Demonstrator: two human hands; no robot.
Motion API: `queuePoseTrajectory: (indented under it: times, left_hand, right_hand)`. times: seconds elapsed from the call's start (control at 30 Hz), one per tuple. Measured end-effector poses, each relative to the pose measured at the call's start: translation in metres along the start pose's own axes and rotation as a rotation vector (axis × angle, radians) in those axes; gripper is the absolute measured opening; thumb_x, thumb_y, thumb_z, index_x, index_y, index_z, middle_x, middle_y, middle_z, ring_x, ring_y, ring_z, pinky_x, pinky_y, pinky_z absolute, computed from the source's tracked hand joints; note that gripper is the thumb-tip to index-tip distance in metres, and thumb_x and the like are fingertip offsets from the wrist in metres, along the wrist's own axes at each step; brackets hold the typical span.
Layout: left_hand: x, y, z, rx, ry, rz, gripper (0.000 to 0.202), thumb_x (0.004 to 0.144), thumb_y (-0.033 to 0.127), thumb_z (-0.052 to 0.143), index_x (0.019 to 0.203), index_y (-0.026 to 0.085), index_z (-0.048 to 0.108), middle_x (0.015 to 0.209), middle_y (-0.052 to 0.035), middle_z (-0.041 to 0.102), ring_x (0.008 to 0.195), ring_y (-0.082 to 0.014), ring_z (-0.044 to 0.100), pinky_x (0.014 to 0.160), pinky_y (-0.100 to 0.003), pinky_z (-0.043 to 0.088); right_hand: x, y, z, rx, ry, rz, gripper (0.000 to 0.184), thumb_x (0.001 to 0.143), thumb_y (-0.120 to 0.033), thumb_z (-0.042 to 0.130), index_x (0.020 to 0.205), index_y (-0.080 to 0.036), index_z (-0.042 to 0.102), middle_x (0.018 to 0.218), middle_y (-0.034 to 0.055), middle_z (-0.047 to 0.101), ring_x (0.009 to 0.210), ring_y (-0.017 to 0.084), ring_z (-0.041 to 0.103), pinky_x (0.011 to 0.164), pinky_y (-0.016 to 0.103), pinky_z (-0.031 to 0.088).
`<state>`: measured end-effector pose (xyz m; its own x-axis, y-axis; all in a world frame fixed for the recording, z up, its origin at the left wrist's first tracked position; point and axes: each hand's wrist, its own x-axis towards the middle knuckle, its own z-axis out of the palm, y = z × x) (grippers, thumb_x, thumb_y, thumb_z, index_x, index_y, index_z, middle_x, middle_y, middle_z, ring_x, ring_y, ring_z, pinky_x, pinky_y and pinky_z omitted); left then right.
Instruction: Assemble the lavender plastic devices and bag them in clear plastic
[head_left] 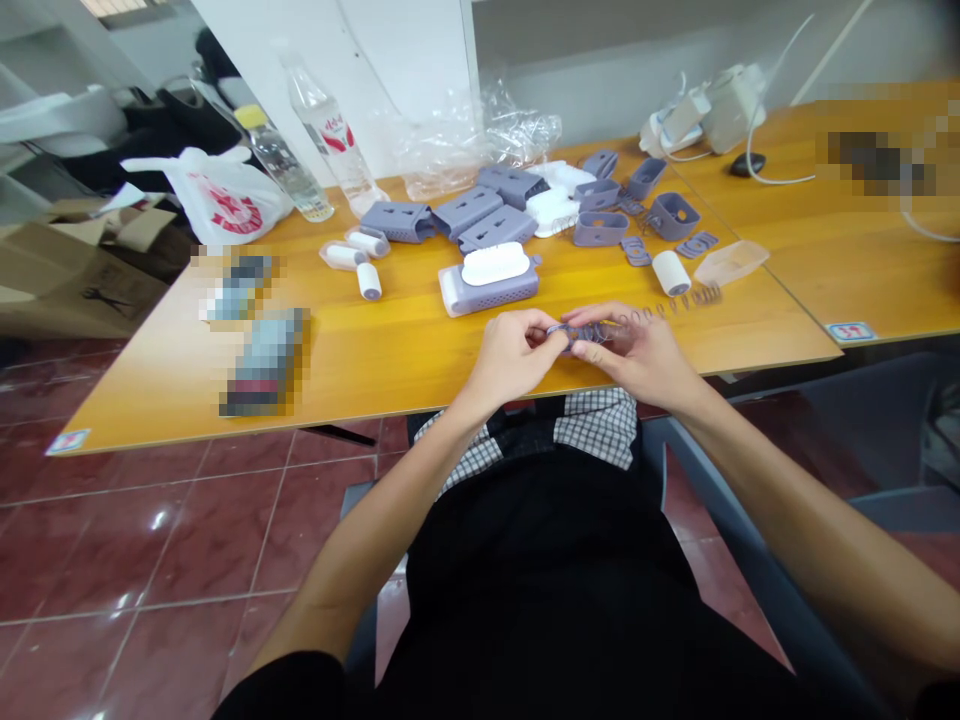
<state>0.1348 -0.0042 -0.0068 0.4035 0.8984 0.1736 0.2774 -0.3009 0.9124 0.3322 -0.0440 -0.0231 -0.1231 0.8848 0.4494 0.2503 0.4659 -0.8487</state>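
Near the table's front edge my two hands meet. My left hand (pixel 516 350) is closed, thumb and fingers pinching a small purple-grey plastic piece (pixel 556 330). From the other side my right hand (pixel 637 352) closes on a coil spring (pixel 595 332), which lies against that piece. Fingers hide much of both. Another stretch of coil spring (pixel 686 303) runs out behind the right hand along the table; I cannot tell whether it is the same one. Just beyond the hands lies a purple-grey perforated case (pixel 495 292) with a white oval part (pixel 496 263) on top.
Behind are several purple-grey housings (pixel 495 230), open purple-grey boxes (pixel 600 228), white rollers (pixel 670 272) and a clear plastic cover (pixel 731 262). Bottles (pixel 289 165), a plastic bag (pixel 221 195) and clear wrapping (pixel 480 135) stand farther back. White chargers (pixel 686 120) with cables lie back right.
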Motion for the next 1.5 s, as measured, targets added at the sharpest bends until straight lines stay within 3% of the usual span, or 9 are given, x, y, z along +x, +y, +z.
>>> queuePoseTrajectory:
  times: [0.1,0.3,0.53,0.73,1.03,1.5]
  left_hand:
    - [0.003,-0.002,-0.001,-0.051,-0.008,-0.023,0.013,0.093,0.021,0.068,0.089,0.015,0.079,0.083,-0.0068,0.080,0.073,-0.0148,0.071,0.068,-0.027,0.055]
    - [0.003,0.001,-0.010,-0.130,-0.129,-0.022,0.017,0.098,0.026,0.069,0.092,0.015,0.080,0.090,-0.0084,0.082,0.076,-0.0140,0.072,0.070,-0.026,0.057]
    - [0.002,0.000,-0.012,-0.156,-0.145,-0.031,0.022,0.097,0.036,0.076,0.093,0.015,0.082,0.089,-0.0082,0.081,0.075,-0.0138,0.070,0.068,-0.026,0.056]
    - [0.001,-0.001,-0.011,-0.159,-0.130,-0.004,0.018,0.099,0.030,0.073,0.096,0.014,0.081,0.094,-0.0090,0.083,0.080,-0.0138,0.072,0.072,-0.026,0.058]
    - [0.002,-0.003,-0.012,-0.170,-0.137,0.036,0.019,0.101,0.029,0.071,0.094,0.014,0.081,0.095,-0.0095,0.084,0.079,-0.0138,0.073,0.074,-0.026,0.058]
    - [0.004,-0.014,-0.009,-0.134,-0.071,0.116,0.016,0.100,0.027,0.071,0.097,0.014,0.079,0.095,-0.0100,0.083,0.082,-0.0171,0.075,0.077,-0.030,0.059]
  right_hand:
    - [0.001,0.000,-0.003,-0.147,0.002,-0.131,0.020,0.090,-0.038,0.087,0.108,-0.033,0.081,0.128,0.0058,0.080,0.120,0.030,0.075,0.107,0.056,0.061]
    - [0.002,0.004,-0.010,-0.394,0.033,-0.314,0.022,0.092,-0.032,0.085,0.113,-0.037,0.083,0.113,0.0046,0.081,0.106,0.031,0.072,0.098,0.058,0.060]
    - [0.002,0.005,-0.012,-0.469,0.046,-0.299,0.017,0.093,-0.038,0.082,0.110,-0.036,0.082,0.107,0.0053,0.075,0.099,0.029,0.070,0.089,0.052,0.060]
    - [-0.001,-0.007,-0.003,-0.469,0.069,-0.266,0.011,0.096,-0.029,0.075,0.107,-0.031,0.078,0.101,0.0057,0.073,0.093,0.026,0.071,0.087,0.047,0.061]
    - [-0.005,-0.008,0.014,-0.522,0.201,-0.376,0.018,0.098,-0.022,0.071,0.114,-0.029,0.074,0.102,0.0071,0.071,0.088,0.025,0.070,0.077,0.044,0.062]
    - [-0.007,-0.007,0.030,-0.584,0.299,-0.294,0.015,0.098,-0.020,0.068,0.112,-0.025,0.071,0.110,0.0095,0.071,0.094,0.025,0.072,0.082,0.045,0.062]
